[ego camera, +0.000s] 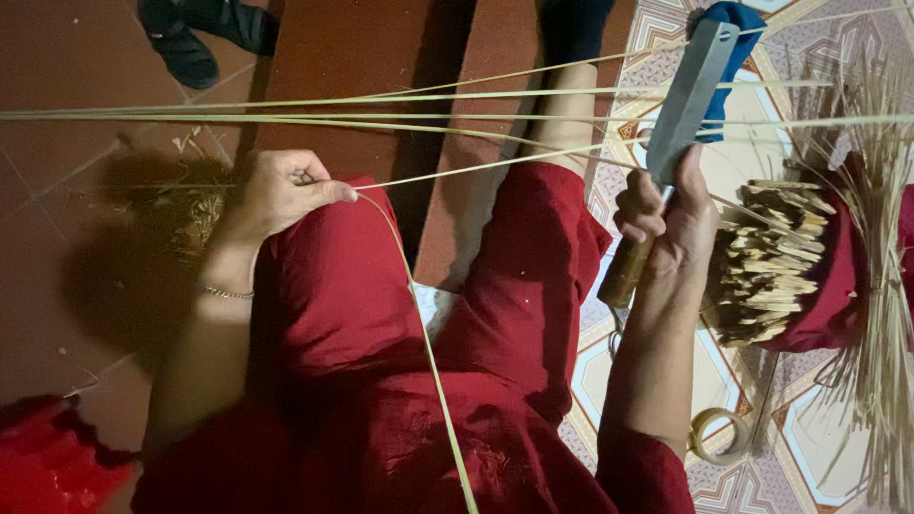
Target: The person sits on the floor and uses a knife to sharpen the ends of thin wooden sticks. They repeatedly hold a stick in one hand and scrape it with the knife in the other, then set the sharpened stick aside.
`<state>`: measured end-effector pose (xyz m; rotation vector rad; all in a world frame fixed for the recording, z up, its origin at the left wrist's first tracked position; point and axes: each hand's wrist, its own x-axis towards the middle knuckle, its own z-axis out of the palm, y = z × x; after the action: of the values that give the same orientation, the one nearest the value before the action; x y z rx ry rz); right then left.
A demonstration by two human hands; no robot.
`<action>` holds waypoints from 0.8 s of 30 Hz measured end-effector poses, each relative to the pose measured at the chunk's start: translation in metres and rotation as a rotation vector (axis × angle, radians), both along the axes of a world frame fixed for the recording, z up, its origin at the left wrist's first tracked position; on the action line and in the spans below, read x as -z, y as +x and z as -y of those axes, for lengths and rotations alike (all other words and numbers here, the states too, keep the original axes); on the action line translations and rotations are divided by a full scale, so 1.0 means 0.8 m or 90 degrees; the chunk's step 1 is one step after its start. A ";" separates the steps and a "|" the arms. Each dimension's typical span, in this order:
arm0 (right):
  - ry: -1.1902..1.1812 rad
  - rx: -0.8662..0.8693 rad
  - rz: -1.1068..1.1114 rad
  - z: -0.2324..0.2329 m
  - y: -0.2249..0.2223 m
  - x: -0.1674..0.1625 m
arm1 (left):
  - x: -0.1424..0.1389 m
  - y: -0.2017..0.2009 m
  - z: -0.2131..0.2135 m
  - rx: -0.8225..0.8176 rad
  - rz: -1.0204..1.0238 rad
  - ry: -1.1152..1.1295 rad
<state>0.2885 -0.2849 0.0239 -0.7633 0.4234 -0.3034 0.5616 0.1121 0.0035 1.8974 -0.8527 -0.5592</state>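
left hand (276, 193) is pinching a thin bamboo strip (419, 324) between thumb and fingers, just over the left knee. from the pinch the strip runs down toward the body, with more long strips (381, 100) lying crosswise in front, long axis left to right. right hand (666, 214) is wrapped tight round the wooden handle of a flat blade knife (687, 95), blade pointing away, so the left hand's the nearer one. red trousers (343, 305), a bundle of cut sticks (766, 262) and tape roll (719, 435) on the patterned tile floor (809, 457)
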 end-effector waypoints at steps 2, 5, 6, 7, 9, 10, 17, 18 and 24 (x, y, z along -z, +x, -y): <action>-0.016 0.017 0.044 -0.001 -0.005 0.006 | 0.016 -0.002 0.007 0.004 -0.008 -0.065; 0.157 -0.028 0.077 -0.031 -0.009 0.011 | 0.040 -0.010 0.018 -0.028 -0.104 -0.119; 0.244 -0.051 0.085 -0.041 -0.007 0.007 | 0.046 -0.014 0.025 -0.039 -0.093 -0.112; 0.069 -0.048 0.018 -0.058 0.000 0.009 | 0.052 -0.021 0.036 -0.049 -0.083 -0.105; -0.060 -0.133 0.016 -0.103 0.018 0.014 | 0.058 -0.030 0.055 -0.059 -0.089 -0.103; -0.014 -0.224 0.081 -0.120 0.023 0.012 | 0.058 -0.035 0.063 -0.061 -0.106 -0.107; -0.080 -0.272 -0.035 -0.201 0.079 0.027 | 0.039 -0.061 0.084 -0.057 -0.086 -0.074; -0.083 -0.283 -0.025 -0.208 0.084 0.030 | 0.036 -0.062 0.082 -0.058 -0.069 -0.072; -0.097 -0.306 -0.063 -0.225 0.100 0.042 | 0.018 -0.050 0.060 -0.047 -0.033 -0.051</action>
<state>0.3686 -0.1049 -0.0097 -1.0055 0.3000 0.1542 0.5213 0.0640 -0.0108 1.8263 -0.7581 -0.5188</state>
